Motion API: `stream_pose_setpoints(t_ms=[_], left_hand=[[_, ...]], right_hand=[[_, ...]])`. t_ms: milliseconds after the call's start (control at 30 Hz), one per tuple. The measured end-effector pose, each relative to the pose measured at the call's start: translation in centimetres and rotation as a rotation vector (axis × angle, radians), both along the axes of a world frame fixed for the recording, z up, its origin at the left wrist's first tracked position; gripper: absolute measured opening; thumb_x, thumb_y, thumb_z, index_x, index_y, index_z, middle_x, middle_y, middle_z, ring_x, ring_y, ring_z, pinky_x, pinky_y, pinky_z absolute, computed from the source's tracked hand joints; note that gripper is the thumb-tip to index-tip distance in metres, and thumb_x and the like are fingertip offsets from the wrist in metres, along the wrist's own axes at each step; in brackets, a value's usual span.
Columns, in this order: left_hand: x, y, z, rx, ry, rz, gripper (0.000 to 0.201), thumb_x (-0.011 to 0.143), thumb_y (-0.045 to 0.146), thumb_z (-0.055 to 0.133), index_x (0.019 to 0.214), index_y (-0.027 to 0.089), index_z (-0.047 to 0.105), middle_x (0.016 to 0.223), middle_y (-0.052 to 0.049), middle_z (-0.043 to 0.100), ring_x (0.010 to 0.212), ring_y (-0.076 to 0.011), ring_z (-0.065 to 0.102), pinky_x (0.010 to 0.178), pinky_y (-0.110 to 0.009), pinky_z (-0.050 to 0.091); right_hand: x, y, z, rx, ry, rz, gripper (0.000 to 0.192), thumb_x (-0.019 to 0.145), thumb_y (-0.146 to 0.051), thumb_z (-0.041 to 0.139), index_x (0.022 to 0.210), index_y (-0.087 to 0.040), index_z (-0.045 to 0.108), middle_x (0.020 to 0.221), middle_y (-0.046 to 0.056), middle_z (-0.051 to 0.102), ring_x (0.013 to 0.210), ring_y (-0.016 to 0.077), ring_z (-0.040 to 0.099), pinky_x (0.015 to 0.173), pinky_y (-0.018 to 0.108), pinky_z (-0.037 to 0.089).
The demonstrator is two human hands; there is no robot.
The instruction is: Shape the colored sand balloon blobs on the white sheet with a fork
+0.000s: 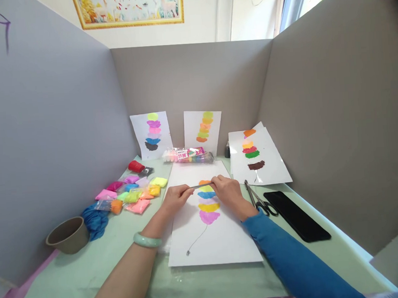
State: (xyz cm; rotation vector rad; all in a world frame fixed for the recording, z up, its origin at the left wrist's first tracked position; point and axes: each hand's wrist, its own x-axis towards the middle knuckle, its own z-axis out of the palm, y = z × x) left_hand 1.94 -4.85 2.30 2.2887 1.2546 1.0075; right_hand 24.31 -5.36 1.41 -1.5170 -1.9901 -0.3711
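Observation:
My left hand [175,198] and my right hand [228,190] are both closed in a pinch on a thin grey stick [200,185], one at each end. The stick lies level over the upper part of a white sheet of paper [187,227]. Blobs of colour run down the sheet: orange at the top, then yellow-green, blue, pale lilac, a yellow blob [209,207] and a pink-purple blob [209,217]. A thin dark line trails from the lowest blob to a small dark mark. My fingers hide both ends of the stick.
Bags of coloured clay [134,196], a blue bundle [95,221] and a brown pot [68,235] are on the left. Scissors [267,207] and a black phone [297,215] lie on the right. Painted cards [166,142] lean behind a clear packet [189,156]. Grey partitions [194,76] enclose the table.

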Motion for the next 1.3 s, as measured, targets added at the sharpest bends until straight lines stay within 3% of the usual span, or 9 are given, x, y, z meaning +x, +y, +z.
stream_pose_setpoints(t_ms=[100, 200, 367, 500, 600, 833, 933, 1067, 1300], left_hand=[[-0.1, 0.1, 0.1, -0.015, -0.031, 0.007, 0.032, 0.084, 0.046, 0.051, 0.079, 0.019, 0.068, 0.076, 0.0, 0.069, 0.069, -0.0144, 0.06, 0.068, -0.023, 0.045], [-0.5, 0.6, -0.3, -0.048, 0.068, 0.049, 0.031, 0.083, 0.043, 0.053, 0.097, 0.02, 0.068, 0.103, -0.006, 0.07, 0.093, -0.0203, 0.063, 0.083, -0.029, 0.048], [-1.5, 1.4, -1.8, -0.109, 0.487, 0.01, 0.046, 0.089, 0.04, 0.045, 0.13, 0.021, 0.053, 0.144, -0.009, 0.046, 0.135, -0.0246, 0.037, 0.112, -0.042, 0.026], [-1.5, 1.5, -2.3, -0.142, 0.628, -0.038, 0.049, 0.095, 0.043, 0.033, 0.139, 0.024, 0.042, 0.154, -0.007, 0.029, 0.144, -0.0229, 0.019, 0.115, -0.05, 0.014], [-1.1, 1.3, -2.2, -0.142, 0.659, 0.011, 0.048, 0.097, 0.042, 0.03, 0.14, 0.023, 0.039, 0.155, -0.009, 0.028, 0.144, -0.0236, 0.019, 0.114, -0.051, 0.016], [-0.5, 0.6, -1.4, -0.038, 0.648, 0.092, 0.034, 0.097, 0.034, 0.033, 0.122, 0.027, 0.055, 0.143, -0.009, 0.045, 0.136, -0.0237, 0.034, 0.11, -0.052, 0.025], [-0.6, 0.7, -1.5, -0.038, 0.633, 0.085, 0.034, 0.097, 0.033, 0.034, 0.122, 0.027, 0.056, 0.14, -0.008, 0.048, 0.132, -0.0245, 0.04, 0.11, -0.052, 0.026], [-0.8, 0.9, -1.7, -0.038, 0.622, 0.086, 0.036, 0.097, 0.035, 0.033, 0.126, 0.028, 0.054, 0.142, -0.008, 0.046, 0.133, -0.024, 0.039, 0.11, -0.051, 0.025], [-0.9, 1.2, -2.0, -0.047, 0.65, 0.069, 0.039, 0.098, 0.034, 0.031, 0.131, 0.027, 0.049, 0.147, -0.009, 0.041, 0.137, -0.0223, 0.034, 0.11, -0.053, 0.023]], right_hand=[[0.8, 0.3, 0.0, -0.019, 0.13, -0.037, 0.025, 0.091, -0.034, 0.051, 0.077, -0.02, 0.065, 0.075, 0.007, 0.067, 0.064, 0.0162, 0.057, 0.055, 0.027, 0.026], [1.9, 0.7, 0.4, -0.058, 0.478, 0.009, 0.032, 0.089, -0.043, 0.048, 0.074, -0.02, 0.066, 0.066, 0.004, 0.064, 0.06, 0.0156, 0.055, 0.054, 0.026, 0.03], [2.9, 1.3, 1.1, -0.243, 1.143, 0.253, 0.042, 0.082, -0.055, 0.051, 0.083, -0.016, 0.067, 0.052, -0.002, 0.052, 0.043, 0.0094, 0.04, 0.043, 0.024, 0.029], [3.0, 1.5, 1.5, -0.452, 1.345, 0.457, 0.045, 0.078, -0.056, 0.058, 0.098, -0.017, 0.065, 0.046, -0.007, 0.046, 0.036, 0.0064, 0.029, 0.037, 0.021, 0.02], [3.2, 1.3, 1.8, -0.588, 1.45, 0.551, 0.044, 0.08, -0.056, 0.057, 0.104, -0.019, 0.062, 0.06, -0.001, 0.062, 0.036, 0.006, 0.034, 0.038, 0.021, 0.026], [3.5, 0.7, 2.4, -0.675, 1.492, 0.583, 0.03, 0.083, -0.05, 0.057, 0.091, -0.021, 0.06, 0.088, 0.008, 0.071, 0.056, 0.0113, 0.057, 0.05, 0.024, 0.045], [3.5, 0.7, 2.2, -0.664, 1.496, 0.579, 0.029, 0.079, -0.048, 0.062, 0.08, -0.02, 0.056, 0.079, 0.005, 0.068, 0.058, 0.0113, 0.058, 0.051, 0.024, 0.046], [3.4, 1.3, 1.0, -0.66, 1.417, 0.516, 0.026, 0.074, -0.041, 0.065, 0.082, -0.018, 0.056, 0.058, -0.004, 0.056, 0.043, 0.007, 0.046, 0.041, 0.019, 0.033], [3.6, 1.6, -0.4, -0.55, 1.077, 0.313, 0.021, 0.078, -0.035, 0.056, 0.087, -0.016, 0.057, 0.057, 0.001, 0.064, 0.044, 0.0104, 0.051, 0.041, 0.02, 0.032]])
